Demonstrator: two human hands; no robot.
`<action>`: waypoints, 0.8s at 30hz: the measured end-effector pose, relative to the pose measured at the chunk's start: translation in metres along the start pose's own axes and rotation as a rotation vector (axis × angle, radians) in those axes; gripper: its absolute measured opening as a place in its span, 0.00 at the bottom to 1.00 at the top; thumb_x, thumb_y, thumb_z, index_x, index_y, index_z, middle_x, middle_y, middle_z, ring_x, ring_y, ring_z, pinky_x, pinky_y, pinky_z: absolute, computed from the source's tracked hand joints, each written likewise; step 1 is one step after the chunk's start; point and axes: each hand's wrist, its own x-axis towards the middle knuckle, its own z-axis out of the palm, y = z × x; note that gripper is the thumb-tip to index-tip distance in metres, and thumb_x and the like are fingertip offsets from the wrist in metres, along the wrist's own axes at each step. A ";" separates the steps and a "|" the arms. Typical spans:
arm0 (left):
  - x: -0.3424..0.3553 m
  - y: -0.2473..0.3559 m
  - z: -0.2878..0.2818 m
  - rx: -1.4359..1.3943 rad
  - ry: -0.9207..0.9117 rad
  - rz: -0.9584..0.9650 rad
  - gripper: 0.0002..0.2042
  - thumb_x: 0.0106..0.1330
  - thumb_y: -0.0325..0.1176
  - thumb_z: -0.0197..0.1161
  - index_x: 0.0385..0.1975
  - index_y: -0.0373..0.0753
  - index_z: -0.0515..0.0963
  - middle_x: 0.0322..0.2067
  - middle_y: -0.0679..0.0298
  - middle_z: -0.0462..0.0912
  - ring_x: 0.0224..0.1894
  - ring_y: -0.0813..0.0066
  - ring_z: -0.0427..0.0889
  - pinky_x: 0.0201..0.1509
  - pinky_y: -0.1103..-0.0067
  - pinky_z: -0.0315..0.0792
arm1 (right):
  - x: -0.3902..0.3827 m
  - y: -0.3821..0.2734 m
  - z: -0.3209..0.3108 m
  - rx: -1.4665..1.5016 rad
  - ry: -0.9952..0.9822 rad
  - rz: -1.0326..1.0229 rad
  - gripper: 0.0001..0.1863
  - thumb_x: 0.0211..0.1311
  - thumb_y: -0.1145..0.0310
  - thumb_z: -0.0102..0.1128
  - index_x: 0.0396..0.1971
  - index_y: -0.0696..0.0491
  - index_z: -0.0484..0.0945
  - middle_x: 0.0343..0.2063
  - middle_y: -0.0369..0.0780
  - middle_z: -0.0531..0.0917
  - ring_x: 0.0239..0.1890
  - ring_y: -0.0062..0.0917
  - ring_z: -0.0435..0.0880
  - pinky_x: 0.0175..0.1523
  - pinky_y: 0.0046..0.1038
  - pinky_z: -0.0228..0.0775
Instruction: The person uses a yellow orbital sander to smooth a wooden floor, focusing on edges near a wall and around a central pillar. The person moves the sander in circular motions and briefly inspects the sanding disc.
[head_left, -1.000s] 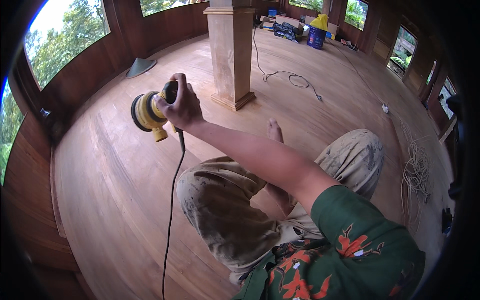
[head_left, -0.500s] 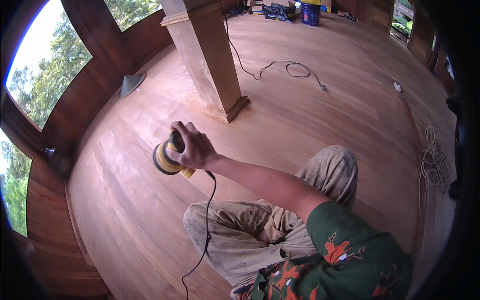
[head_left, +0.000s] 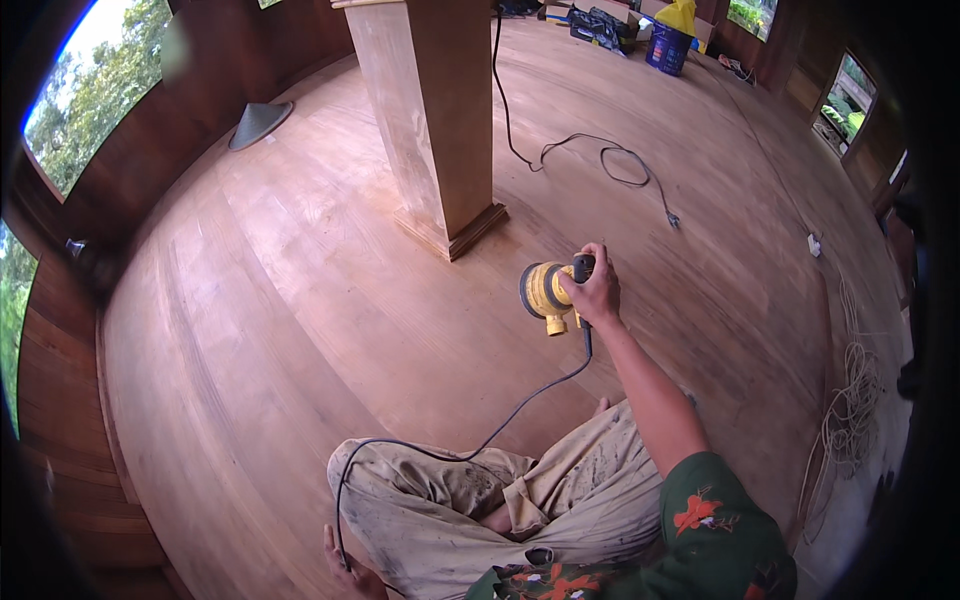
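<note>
My right hand (head_left: 598,290) grips the black top of a yellow-and-black orbital sander (head_left: 546,290). The sander is tipped on its side, its round pad turned left, and appears raised off the wooden floor. From it a black power cord (head_left: 525,402) runs over my bent left knee. Beside that knee, at the lower edge, my left hand (head_left: 350,575) has the cord between its fingers and thumb; part of this hand is cut off by the frame. I sit cross-legged on the wooden floor (head_left: 290,350) in stained beige trousers (head_left: 430,490).
A square wooden column (head_left: 440,130) stands ahead of me. A loose black cord with a plug (head_left: 625,170) lies right of it. Coiled pale cable (head_left: 850,400) lies far right. A conical hat (head_left: 260,124) is by the left wall; a blue bucket (head_left: 668,50) stands at the back.
My right hand has carried the sander rightward, from left of the column's base to its near right. My left hand has come into view at the lower left, and the cord now drapes over my knee.
</note>
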 end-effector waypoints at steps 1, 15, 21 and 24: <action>0.013 0.008 0.006 -0.043 -0.010 0.058 0.24 0.78 0.34 0.59 0.72 0.37 0.75 0.66 0.45 0.82 0.71 0.41 0.78 0.73 0.55 0.73 | 0.001 0.006 -0.006 -0.031 0.013 0.002 0.33 0.55 0.52 0.77 0.59 0.43 0.72 0.53 0.47 0.83 0.55 0.49 0.87 0.58 0.51 0.80; 0.075 0.069 0.051 0.276 -0.449 0.349 0.28 0.75 0.39 0.62 0.73 0.37 0.76 0.81 0.45 0.65 0.84 0.36 0.57 0.86 0.51 0.52 | 0.005 -0.012 -0.004 -0.329 -0.145 0.008 0.32 0.58 0.55 0.77 0.61 0.42 0.72 0.53 0.45 0.83 0.54 0.50 0.87 0.56 0.52 0.81; 0.076 0.066 0.055 0.249 -0.427 0.341 0.29 0.71 0.38 0.65 0.73 0.39 0.77 0.81 0.46 0.65 0.84 0.37 0.57 0.86 0.51 0.53 | 0.014 -0.022 0.008 -0.417 -0.213 0.023 0.32 0.59 0.55 0.75 0.61 0.42 0.71 0.55 0.47 0.82 0.55 0.52 0.87 0.58 0.52 0.81; 0.077 0.065 0.056 0.239 -0.416 0.346 0.30 0.70 0.38 0.65 0.73 0.40 0.77 0.81 0.47 0.66 0.84 0.36 0.58 0.86 0.51 0.53 | 0.015 -0.023 0.008 -0.445 -0.236 0.018 0.31 0.59 0.55 0.72 0.62 0.42 0.71 0.56 0.50 0.81 0.55 0.54 0.87 0.59 0.52 0.81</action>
